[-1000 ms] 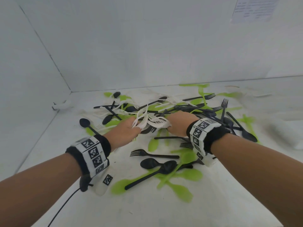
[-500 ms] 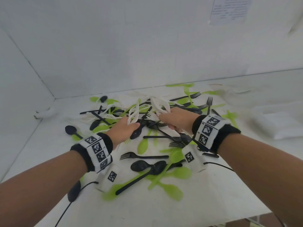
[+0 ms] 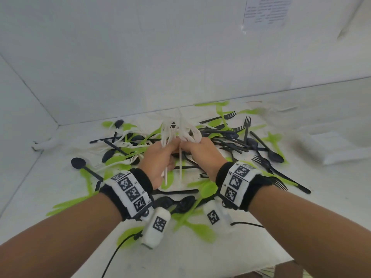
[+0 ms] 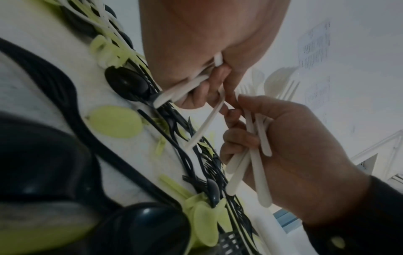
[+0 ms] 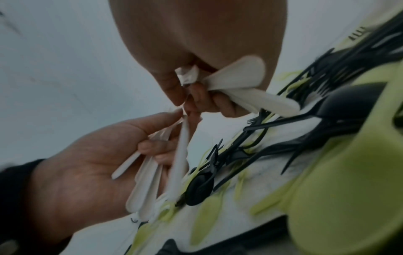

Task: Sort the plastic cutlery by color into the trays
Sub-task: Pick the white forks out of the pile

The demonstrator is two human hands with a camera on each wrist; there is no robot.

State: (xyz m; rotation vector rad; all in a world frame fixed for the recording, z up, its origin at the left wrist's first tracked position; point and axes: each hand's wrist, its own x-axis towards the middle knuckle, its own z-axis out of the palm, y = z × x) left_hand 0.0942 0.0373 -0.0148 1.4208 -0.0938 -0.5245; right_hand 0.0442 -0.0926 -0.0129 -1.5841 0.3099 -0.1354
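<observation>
Both hands meet above the middle of a pile of mixed plastic cutlery on the white table (image 3: 230, 257). My left hand (image 3: 166, 149) grips a bunch of white cutlery (image 3: 176, 127) by the handles, heads fanned upward. My right hand (image 3: 192, 147) grips more white pieces and touches the left. The left wrist view has my left hand (image 4: 207, 89) pinching white handles (image 4: 174, 93), and the right hand (image 4: 240, 129) curled round several white handles (image 4: 257, 169). From the right wrist, my right hand (image 5: 200, 96) clutches white pieces (image 5: 240, 75) and the left hand (image 5: 161, 138) holds white handles (image 5: 150, 186).
Black forks and spoons (image 3: 251, 145) and green pieces (image 3: 206, 189) lie scattered around and under the hands. A lone black spoon (image 3: 78, 163) lies at the left. A blurred white tray-like shape (image 3: 329, 149) sits at the right. Walls close the back and left; the table edge (image 3: 261, 271) is near.
Both hands have lifted off the pile and come together. The white cutlery, held low and spread before, now stands upright in one fan between them.
</observation>
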